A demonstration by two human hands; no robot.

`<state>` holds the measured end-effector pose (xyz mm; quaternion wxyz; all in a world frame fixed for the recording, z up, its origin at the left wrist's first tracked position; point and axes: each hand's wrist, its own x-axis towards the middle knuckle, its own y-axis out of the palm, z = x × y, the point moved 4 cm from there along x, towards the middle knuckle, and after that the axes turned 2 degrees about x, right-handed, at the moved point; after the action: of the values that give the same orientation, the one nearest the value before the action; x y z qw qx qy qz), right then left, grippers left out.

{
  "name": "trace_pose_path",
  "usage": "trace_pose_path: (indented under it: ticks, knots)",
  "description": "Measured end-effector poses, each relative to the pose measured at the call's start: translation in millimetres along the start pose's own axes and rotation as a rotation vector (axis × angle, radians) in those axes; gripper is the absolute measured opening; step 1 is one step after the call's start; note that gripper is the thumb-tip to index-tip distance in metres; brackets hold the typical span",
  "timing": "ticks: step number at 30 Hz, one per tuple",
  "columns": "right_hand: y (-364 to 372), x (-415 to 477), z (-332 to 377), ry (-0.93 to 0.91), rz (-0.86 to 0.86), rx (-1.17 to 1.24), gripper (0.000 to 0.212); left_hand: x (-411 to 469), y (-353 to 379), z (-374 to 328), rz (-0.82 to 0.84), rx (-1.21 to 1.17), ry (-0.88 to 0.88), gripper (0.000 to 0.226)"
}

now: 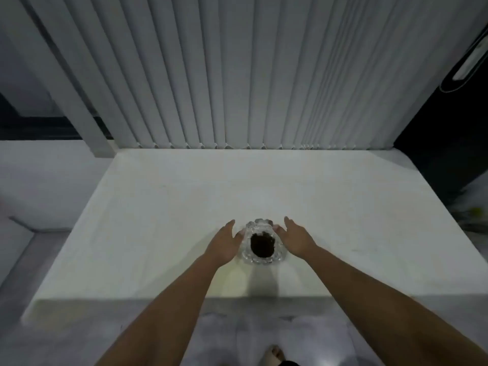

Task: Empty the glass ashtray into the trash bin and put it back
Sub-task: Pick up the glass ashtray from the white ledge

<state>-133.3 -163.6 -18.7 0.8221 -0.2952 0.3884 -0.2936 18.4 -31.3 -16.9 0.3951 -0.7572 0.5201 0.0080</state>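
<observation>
A clear cut-glass ashtray (253,256) with dark ash in its bowl sits on the white table (158,207), near the front edge. My left hand (224,243) is against its left side with fingers stretched forward and the thumb at the rim. On the other side, my right hand (297,239) lies close, fingers spread, fingertips at the rim. Neither hand has closed around the glass. No trash bin can be made out.
White vertical blinds (237,75) hang along the table's far edge. A dark opening (449,154) lies to the right, with something blurred and greenish (476,212) low at the right edge. Grey floor and my foot (274,352) show below the table front.
</observation>
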Motion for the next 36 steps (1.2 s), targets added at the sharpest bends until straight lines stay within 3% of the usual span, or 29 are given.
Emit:
trace_pose_path:
  ticks: [6,9,20,29,36]
  knots:
    - [15,6,-15,0.024,0.094,0.076,0.065,7,24,4,0.059,-0.214,-0.221,0.063]
    - [17,9,-21,0.001,0.053,0.134,0.060,18,30,10,0.031,-0.237,-0.220,0.054]
    - [25,13,-42,0.094,0.050,0.742,0.019,19,40,17,0.019,-0.520,-0.313,0.046]
    - [27,1,-45,0.298,0.012,0.918,0.025,42,39,-1,0.102,-0.433,-0.259,0.043]
    - [23,-35,-77,0.410,-0.271,1.124,0.013,64,55,-40,0.327,-0.282,-0.108,0.045]
